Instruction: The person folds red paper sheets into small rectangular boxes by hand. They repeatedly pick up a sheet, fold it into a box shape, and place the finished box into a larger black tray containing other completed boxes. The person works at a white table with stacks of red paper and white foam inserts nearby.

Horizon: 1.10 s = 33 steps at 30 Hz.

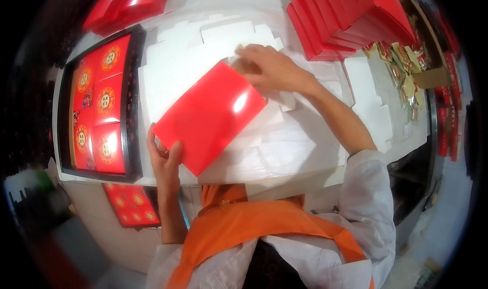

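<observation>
A glossy red box [211, 117] lies at a slant in front of me, tilted over the white table. My left hand [165, 154] grips its near left corner, with the thumb on top and the fingers at the side and underneath. At the far right end of the box is my right hand [269, 68], its fingers bent around something blurred and brownish that I cannot make out. Pale flat cards [223, 32] lie spread on the table beyond the box.
A dark-framed tray [133, 106] of red boxes with round gold emblems stands at left. Stacked red boxes [345, 19] rise at far right, with more red boxes [145, 2] at far left. Gold-coloured packets [406, 78] lie at right. Another patterned red set [133, 205] sits below the table edge.
</observation>
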Tool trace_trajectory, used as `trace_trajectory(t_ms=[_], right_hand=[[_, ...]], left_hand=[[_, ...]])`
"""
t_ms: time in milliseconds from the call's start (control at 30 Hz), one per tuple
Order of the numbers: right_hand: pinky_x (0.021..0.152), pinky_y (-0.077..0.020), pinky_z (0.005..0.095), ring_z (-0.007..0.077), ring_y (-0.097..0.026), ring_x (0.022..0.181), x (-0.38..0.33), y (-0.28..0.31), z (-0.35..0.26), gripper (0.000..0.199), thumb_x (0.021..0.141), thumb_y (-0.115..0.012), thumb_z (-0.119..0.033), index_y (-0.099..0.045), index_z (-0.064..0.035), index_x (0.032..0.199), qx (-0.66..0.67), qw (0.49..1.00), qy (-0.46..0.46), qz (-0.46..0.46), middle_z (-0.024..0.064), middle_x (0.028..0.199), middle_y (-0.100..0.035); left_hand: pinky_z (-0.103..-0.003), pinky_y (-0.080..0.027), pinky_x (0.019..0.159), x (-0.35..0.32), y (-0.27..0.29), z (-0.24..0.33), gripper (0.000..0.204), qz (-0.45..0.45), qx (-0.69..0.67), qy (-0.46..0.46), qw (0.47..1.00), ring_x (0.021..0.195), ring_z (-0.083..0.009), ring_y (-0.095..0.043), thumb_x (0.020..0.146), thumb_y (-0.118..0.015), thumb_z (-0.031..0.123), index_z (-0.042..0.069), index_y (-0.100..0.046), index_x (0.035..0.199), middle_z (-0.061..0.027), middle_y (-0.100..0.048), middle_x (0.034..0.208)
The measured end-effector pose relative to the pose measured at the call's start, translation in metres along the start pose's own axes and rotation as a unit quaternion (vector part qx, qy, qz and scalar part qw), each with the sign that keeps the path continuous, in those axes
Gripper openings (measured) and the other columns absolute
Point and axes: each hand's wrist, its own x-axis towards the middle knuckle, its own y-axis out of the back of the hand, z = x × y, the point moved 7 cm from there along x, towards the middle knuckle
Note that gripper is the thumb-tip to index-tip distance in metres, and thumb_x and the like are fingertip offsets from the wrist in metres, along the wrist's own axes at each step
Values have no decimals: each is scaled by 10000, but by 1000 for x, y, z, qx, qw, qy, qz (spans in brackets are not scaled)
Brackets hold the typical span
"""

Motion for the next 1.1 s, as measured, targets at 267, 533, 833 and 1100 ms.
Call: trace_trajectory(t_ms=[267,533,833,1100], right_hand=[[929,-396,344,252,-525,1081,-36,-16,-3,511,903,-370,-372,-389,-71,1315,183,974,-54,-126,145,1197,-532],[851,-419,269,165,-523,1011,-95,-13,0,443,905,-464,-233,-400,16,1266,387,908,-102,123,139,1150,-537],[721,-464,220,96,-567,793,-147,-16,-3,265,888,-471,-44,-484,15,1145,502,813,-101,276,80,916,-628],[725,-472,233,113,-572,807,-164,-49,-28,84,887,-447,-33,-519,5,908,540,792,-114,263,115,1053,-578]], left_hand=[[-303,-482,793,-1,-9,-8,702,-13,-54,-1,998,1002,-205,-552,822,-603,148,26,-166,1358,-172,-528,1149],[-343,-381,930,-24,-21,-16,680,37,-101,-45,993,1155,-215,-405,787,-565,22,60,-174,1342,-146,-380,1262],[-343,-360,945,-97,-51,-60,619,-230,-9,-12,973,1104,-198,-443,765,-616,7,30,-277,1282,-119,-441,1163],[-292,-392,895,-68,-86,-8,473,-184,35,-100,977,1037,-177,-492,819,-562,31,12,-366,1249,-101,-476,1175]])
